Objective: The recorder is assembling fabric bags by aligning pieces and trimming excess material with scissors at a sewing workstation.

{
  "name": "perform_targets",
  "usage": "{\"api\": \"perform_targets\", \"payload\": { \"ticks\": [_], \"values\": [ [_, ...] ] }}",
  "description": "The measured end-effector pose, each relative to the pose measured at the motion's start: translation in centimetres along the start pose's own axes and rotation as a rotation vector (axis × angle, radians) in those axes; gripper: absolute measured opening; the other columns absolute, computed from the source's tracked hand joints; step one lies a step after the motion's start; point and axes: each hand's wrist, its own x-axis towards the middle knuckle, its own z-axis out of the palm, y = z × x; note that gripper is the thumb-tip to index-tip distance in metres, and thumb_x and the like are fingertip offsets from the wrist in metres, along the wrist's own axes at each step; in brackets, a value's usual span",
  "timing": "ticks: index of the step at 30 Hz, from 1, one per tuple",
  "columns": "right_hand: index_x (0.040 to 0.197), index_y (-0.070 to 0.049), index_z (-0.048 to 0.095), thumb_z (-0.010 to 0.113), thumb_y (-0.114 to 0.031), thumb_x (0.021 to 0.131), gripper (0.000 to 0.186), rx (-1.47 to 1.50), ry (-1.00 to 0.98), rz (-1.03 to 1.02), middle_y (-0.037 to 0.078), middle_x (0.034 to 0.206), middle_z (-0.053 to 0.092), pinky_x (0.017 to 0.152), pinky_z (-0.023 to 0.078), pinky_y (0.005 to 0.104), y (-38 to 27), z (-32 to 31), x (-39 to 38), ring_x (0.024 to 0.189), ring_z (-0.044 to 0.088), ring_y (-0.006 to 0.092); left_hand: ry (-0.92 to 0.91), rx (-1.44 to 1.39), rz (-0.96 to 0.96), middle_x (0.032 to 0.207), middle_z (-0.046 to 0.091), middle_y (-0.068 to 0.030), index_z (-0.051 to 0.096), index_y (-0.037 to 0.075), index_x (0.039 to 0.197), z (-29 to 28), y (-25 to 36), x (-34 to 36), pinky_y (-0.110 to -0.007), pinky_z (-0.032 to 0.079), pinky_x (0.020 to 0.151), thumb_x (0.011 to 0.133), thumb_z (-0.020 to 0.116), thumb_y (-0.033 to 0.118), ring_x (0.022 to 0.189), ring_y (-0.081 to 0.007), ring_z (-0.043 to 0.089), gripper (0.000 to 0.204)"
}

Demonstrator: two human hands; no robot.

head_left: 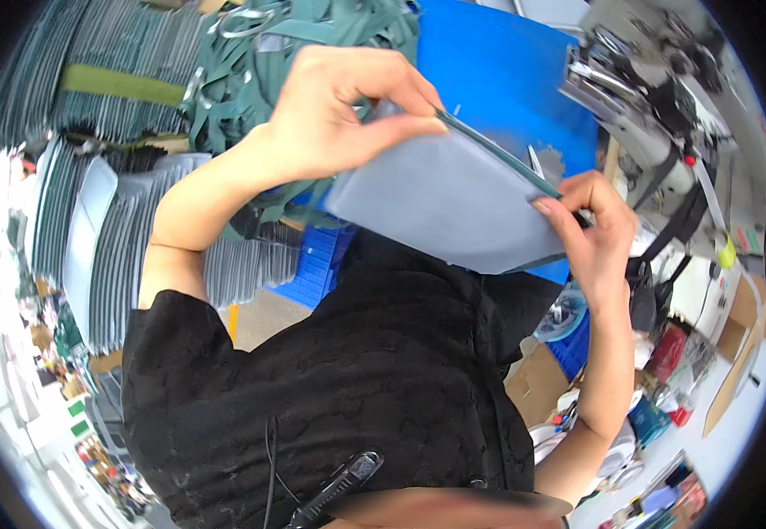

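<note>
A flat grey fabric panel point(449, 198) with a dark green edge strip is held up between both hands. My left hand point(339, 110) pinches its upper left corner with thumb and fingers. My right hand point(590, 225) grips its right edge, near the green strip point(497, 154). The panel hangs over a blue table surface point(497, 70), just left of a sewing machine point(638, 97).
Stacks of grey panels point(92, 212) fill the left side. A heap of green straps with metal rings point(259, 62) lies at the upper middle. A blue plastic crate point(317, 264) sits below the panel. Cardboard boxes and small items point(665, 370) crowd the lower right.
</note>
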Motion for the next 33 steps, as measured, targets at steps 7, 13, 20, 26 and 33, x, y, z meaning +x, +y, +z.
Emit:
{"api": "perform_targets", "payload": {
  "ticks": [7, 13, 20, 26, 33],
  "values": [
    [0.103, -0.002, 0.079, 0.081, -0.009, 0.087, 0.018, 0.284, 0.008, 0.267, 0.004, 0.079, 0.066, 0.066, 0.046, 0.0252, -0.9, 1.1, 0.7, 0.073, 0.057, 0.0092, -0.052, -0.088, -0.147, 0.091, 0.075, -0.0062, 0.073, 0.001, 0.088, 0.2, -3.1, 4.7, -0.026, 0.053, 0.081, 0.088, 0.079, 0.005, 0.086, -0.0104, 0.068, 0.007],
    [0.102, 0.001, 0.079, 0.080, -0.014, 0.092, 0.018, 0.483, 0.111, 0.407, -0.001, 0.077, 0.066, 0.061, 0.041, 0.0218, 0.8, 2.9, 0.7, 0.069, 0.052, 0.0047, -0.274, -0.047, -0.412, 0.093, 0.072, -0.0069, 0.074, 0.006, 0.098, 1.2, -4.7, 10.5, -0.032, 0.051, 0.077, 0.089, 0.079, 0.019, 0.087, -0.0122, 0.064, 0.017],
    [0.101, 0.003, 0.077, 0.078, -0.016, 0.095, 0.020, 0.781, 0.256, 0.613, -0.007, 0.073, 0.063, 0.059, 0.038, 0.0185, 1.2, 4.9, 2.2, 0.065, 0.047, -0.0007, -0.268, -0.083, -0.276, 0.072, 0.066, -0.0004, 0.068, 0.003, 0.078, 3.6, -8.7, 15.6, -0.025, 0.042, 0.059, 0.086, 0.083, 0.015, 0.065, -0.0060, 0.053, 0.021],
    [0.103, 0.002, 0.077, 0.076, -0.016, 0.096, 0.019, 0.886, 0.355, 0.671, -0.004, 0.079, 0.069, 0.063, 0.042, 0.0177, 1.8, 4.6, 4.6, 0.068, 0.053, 0.0000, -0.388, -0.284, -0.218, 0.071, 0.065, 0.0015, 0.069, 0.003, 0.080, 5.1, -13.3, 19.0, -0.025, 0.042, 0.059, 0.087, 0.079, 0.011, 0.064, -0.0060, 0.053, 0.014],
    [0.107, 0.004, 0.075, 0.075, -0.017, 0.097, 0.023, 0.974, 0.402, 0.714, 0.002, 0.088, 0.074, 0.070, 0.049, 0.0194, 1.7, 4.2, 5.8, 0.074, 0.062, 0.0035, -0.426, -0.260, -0.045, 0.083, 0.070, 0.0014, 0.076, 0.002, 0.098, 5.6, -14.0, 20.6, -0.022, 0.044, 0.062, 0.088, 0.074, 0.006, 0.070, -0.0046, 0.056, 0.012]
  ]
}}
